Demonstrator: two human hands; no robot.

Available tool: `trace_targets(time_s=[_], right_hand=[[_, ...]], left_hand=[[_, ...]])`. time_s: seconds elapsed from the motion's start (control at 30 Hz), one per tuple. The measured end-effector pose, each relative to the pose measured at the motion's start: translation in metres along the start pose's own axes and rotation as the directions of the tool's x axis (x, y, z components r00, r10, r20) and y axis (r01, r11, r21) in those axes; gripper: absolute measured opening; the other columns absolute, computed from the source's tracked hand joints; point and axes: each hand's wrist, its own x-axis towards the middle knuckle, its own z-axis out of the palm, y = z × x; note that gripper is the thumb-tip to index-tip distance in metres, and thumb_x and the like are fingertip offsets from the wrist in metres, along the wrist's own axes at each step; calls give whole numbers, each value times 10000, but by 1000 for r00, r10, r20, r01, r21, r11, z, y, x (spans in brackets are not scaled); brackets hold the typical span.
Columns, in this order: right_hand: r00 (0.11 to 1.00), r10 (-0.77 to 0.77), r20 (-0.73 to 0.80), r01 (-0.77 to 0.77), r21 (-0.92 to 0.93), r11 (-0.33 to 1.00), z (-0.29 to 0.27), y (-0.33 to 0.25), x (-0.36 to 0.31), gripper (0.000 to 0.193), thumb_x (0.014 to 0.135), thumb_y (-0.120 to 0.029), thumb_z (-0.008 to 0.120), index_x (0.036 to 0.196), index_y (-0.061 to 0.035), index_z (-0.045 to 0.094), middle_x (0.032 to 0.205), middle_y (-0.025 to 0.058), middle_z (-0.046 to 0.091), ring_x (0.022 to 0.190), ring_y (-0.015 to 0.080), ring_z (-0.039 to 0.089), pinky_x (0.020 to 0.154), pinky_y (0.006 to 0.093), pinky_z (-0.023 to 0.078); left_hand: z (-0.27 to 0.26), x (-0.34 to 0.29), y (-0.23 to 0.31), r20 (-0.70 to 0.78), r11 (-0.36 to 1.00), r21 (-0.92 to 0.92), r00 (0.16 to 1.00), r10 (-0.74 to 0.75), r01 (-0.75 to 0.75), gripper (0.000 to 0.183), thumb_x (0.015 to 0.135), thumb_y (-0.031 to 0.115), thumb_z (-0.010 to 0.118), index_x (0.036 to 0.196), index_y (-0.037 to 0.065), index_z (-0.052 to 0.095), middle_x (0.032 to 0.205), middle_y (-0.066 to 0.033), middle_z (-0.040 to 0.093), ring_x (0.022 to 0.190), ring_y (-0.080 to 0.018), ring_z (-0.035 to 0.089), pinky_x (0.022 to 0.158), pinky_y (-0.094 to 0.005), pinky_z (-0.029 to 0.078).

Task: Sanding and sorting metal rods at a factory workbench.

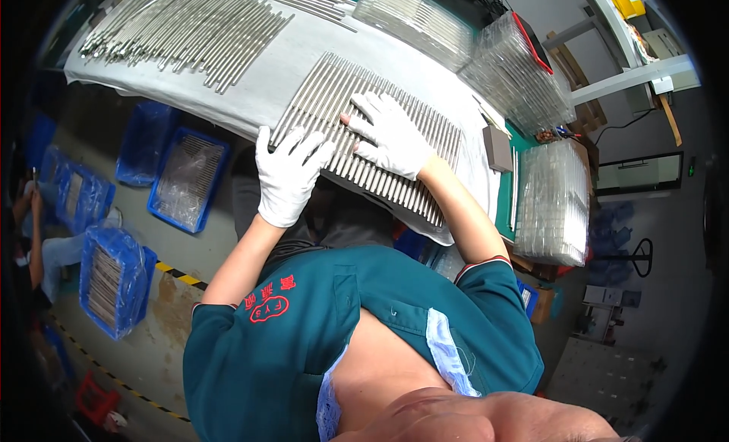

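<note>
A row of slim metal rods (364, 85) lies side by side on the white-covered table in front of me. My right hand (395, 138), in a white glove with two bare fingertips showing, rests on the middle of the row, fingers spread. At the row's near left corner is my left hand (288, 176), also gloved in white. Its fingers are apart and touch the rod ends there. Neither hand has a rod gripped. What lies under the right palm is hidden.
A loose pile of metal rods (190, 32) covers the table's far left. Stacked clear plastic trays (516, 74) stand at the far right, near a grey block (497, 149). Blue bins (188, 180) sit on the floor at left, where another person's arm (36, 222) shows.
</note>
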Motion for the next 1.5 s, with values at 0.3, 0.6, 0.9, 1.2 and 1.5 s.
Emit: trace_targets(time_s=[0.3, 0.6, 0.9, 1.2, 1.5], right_hand=[[998, 24, 52, -26, 33, 999, -3, -1, 0, 622, 1027, -560, 432, 1499, -161, 507, 1562, 266, 382, 1444, 463, 352, 1225, 532, 225], [998, -18, -63, 23, 75, 997, -6, -2, 11, 649, 1023, -552, 470, 1495, -108, 495, 1544, 252, 404, 1397, 460, 406, 1186, 530, 301], [999, -32, -14, 33, 20, 999, 6, -3, 23, 599, 1013, -504, 499, 1474, -121, 514, 1523, 262, 432, 1409, 456, 403, 1195, 541, 278], [1000, -5, 28, 4, 21, 1000, 2, -6, 22, 609, 1005, -503, 506, 1479, -121, 515, 1545, 262, 409, 1428, 458, 381, 1205, 546, 261], [999, -9, 41, 9, 1, 1000, 1, -6, 23, 632, 999, -520, 495, 1476, -107, 519, 1551, 260, 405, 1434, 457, 376, 1207, 551, 256]], left_hand=[[-3, -1, -7, 15, 1000, 13, 999, -29, 29, 529, 764, 127, 750, 1271, 256, 670, 1231, 15, 651, 1189, -241, 592, 1091, -662, 325], [-4, -3, -10, -7, 997, -4, 997, -81, 81, 470, 791, 115, 726, 1244, 233, 679, 1244, 15, 660, 1204, -247, 599, 1110, -661, 316], [-5, -2, -13, -4, 999, -5, 999, -32, 32, 487, 799, 99, 708, 1260, 254, 690, 1228, 5, 672, 1186, -247, 613, 1111, -657, 317], [-12, 1, -28, 21, 1000, 1, 1000, 0, 0, 490, 766, 101, 725, 1233, 246, 695, 1208, 9, 679, 1162, -232, 623, 1096, -648, 346], [-12, 0, -30, 18, 998, -56, 1000, -24, 25, 531, 717, 116, 756, 1234, 219, 689, 1230, 14, 676, 1160, -226, 622, 1100, -637, 348]])
